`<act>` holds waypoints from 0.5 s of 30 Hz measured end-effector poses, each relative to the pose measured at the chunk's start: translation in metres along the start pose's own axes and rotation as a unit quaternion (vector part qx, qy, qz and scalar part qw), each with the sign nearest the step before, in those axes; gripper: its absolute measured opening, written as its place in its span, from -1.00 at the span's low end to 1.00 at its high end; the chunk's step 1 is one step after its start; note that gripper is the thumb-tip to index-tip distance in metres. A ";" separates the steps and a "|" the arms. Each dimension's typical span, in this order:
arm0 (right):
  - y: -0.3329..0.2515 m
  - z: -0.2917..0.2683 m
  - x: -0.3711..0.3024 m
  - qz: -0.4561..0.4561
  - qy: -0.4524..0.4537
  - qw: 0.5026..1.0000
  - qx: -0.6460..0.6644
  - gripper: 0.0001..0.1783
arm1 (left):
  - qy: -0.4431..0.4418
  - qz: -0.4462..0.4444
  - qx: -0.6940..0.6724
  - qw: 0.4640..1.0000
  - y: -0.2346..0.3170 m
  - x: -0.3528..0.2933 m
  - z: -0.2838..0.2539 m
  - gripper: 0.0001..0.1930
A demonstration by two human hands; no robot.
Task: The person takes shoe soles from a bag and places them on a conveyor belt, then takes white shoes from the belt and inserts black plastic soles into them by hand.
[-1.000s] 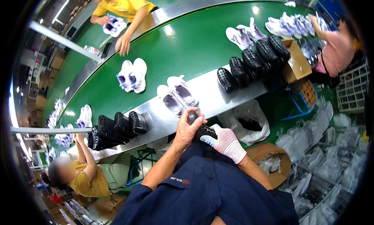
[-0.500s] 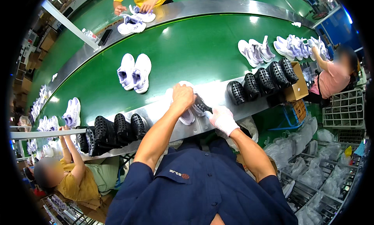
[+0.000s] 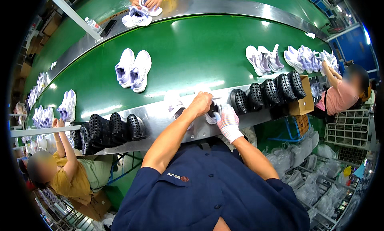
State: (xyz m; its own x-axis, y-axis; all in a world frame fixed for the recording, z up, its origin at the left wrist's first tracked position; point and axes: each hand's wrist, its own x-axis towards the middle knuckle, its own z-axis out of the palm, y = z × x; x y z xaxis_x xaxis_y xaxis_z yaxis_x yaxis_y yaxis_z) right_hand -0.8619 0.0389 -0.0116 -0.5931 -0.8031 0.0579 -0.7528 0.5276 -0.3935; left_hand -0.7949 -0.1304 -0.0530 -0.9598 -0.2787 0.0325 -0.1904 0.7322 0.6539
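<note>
A white-and-lavender sneaker [image 3: 211, 118] lies on the metal ledge in front of me, toe away. My bare left hand [image 3: 201, 103] is closed over its front part, fingers bent at the tongue and laces. My right hand [image 3: 229, 124], in a pale striped knit glove, is closed at the shoe's right side near the heel; its fingertips are partly hidden. Something dark [image 3: 212, 107] shows in the shoe's opening, mostly covered by my left hand. A second white sneaker [image 3: 175, 106] sits just left, partly behind my left forearm.
Black perforated shoe forms stand in rows on the ledge, left [image 3: 117, 128] and right [image 3: 270, 92]. A sneaker pair [image 3: 133, 71] lies on the green belt [image 3: 192, 51]; more stand right. Co-workers handle shoes across, left and right. A cardboard box [image 3: 303, 103] stands at right.
The black perforated form beside my right hand now barely shows, only dark in the shoe's opening. Both hands appear further right over the shoe. The view has shifted, and the pair sits slightly further left.
</note>
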 end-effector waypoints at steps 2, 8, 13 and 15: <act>0.012 0.007 0.001 0.025 -0.028 0.999 0.011 -0.62 | -0.011 -0.013 -0.025 1.000 0.002 0.002 -0.005 -0.86; 0.036 0.046 0.038 0.062 -0.116 0.991 -0.019 -0.68 | -0.007 -0.041 -0.108 0.993 0.011 -0.001 -0.012 -0.81; 0.025 0.040 0.039 0.106 -0.138 0.985 0.019 -0.69 | 0.228 -0.107 -0.058 0.966 0.054 -0.027 0.003 -0.23; 0.019 0.039 0.040 0.125 -0.125 0.983 0.045 -0.67 | 0.179 -0.213 -0.046 0.959 0.048 -0.035 0.025 0.03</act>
State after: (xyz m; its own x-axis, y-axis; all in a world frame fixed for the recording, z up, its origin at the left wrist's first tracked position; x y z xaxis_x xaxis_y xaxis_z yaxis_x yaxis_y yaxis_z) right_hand -0.8884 0.0062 -0.0522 -0.6588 -0.7008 -0.2734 -0.5575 0.6989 -0.4480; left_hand -0.7754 -0.0693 -0.0418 -0.6636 -0.7481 -0.0046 -0.5143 0.4517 0.7290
